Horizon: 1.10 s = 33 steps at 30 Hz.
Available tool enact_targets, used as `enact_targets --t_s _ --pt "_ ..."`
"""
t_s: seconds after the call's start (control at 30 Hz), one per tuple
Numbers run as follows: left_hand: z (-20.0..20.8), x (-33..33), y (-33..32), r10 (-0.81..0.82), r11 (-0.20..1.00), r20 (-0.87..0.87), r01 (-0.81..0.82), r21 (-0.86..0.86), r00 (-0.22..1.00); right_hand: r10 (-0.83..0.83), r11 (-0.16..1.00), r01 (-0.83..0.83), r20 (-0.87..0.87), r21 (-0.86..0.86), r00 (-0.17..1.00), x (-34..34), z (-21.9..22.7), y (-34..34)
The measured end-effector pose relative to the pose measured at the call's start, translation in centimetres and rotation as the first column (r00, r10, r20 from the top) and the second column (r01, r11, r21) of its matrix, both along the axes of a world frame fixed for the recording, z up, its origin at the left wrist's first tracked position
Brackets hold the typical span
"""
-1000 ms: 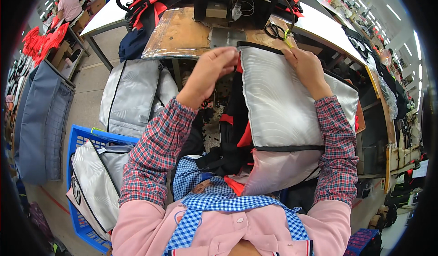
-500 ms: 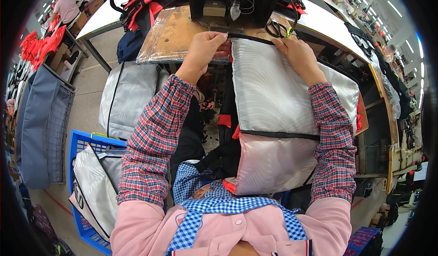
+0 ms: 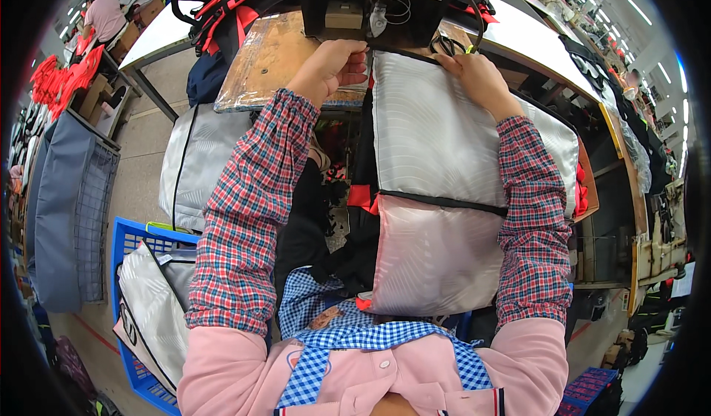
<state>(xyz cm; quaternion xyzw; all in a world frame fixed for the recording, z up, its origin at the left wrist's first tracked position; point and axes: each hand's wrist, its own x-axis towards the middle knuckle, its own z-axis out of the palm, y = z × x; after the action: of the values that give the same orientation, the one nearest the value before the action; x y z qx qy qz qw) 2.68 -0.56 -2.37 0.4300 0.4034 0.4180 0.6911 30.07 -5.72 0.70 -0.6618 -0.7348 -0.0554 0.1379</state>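
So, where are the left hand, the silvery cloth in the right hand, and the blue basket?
Left hand (image 3: 326, 68), head view: back of the hand.
Silvery cloth (image 3: 435, 131), head view: middle of its upper panel.
Blue basket (image 3: 137, 374), head view: its lower left wall.

Head-worn fisheye, looking down, fingers (image 3: 356, 67) near.

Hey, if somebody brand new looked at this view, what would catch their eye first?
Probably the big silvery panel with black edging, front and centre, its top edge pinched by the left hand and right hand. Next, perhaps, the blue crate at lower left and the bright red-orange fabric heaped at upper left.
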Motion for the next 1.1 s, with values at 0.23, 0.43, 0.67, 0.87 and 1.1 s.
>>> enact_targets --t_s 0.23,0.43,0.67,0.87,1.1 --pt "-0.1 0.5 1.6 -0.015 0.999 0.057 0.017 -0.034 0.998 0.006 0.999 -0.009 -0.053 -0.048 0.999 1.4 -0.4 2.0" --pt "0.2 0.5 1.9 0.001 0.999 0.045 0.001 -0.032 0.999 0.008 0.998 -0.008 0.002 -0.063 1.0 1.1 0.0 2.2" --pt "0.8 0.8 2.3 0.035 0.998 0.059 -0.031 -0.061 0.998 0.029 1.0 -0.028 -0.127 0.01 0.991 0.8 0.3 1.6" --pt "1.2 1.0 2.4 0.061 0.997 0.07 -0.057 -0.056 0.996 0.033 0.999 -0.034 -0.164 -0.002 0.986 1.0 0.1 2.2" --pt "0.4 1.2 3.0 0.096 0.992 0.083 -0.088 -0.089 0.992 0.03 1.0 -0.028 -0.154 0.014 0.988 1.1 0.4 1.8"
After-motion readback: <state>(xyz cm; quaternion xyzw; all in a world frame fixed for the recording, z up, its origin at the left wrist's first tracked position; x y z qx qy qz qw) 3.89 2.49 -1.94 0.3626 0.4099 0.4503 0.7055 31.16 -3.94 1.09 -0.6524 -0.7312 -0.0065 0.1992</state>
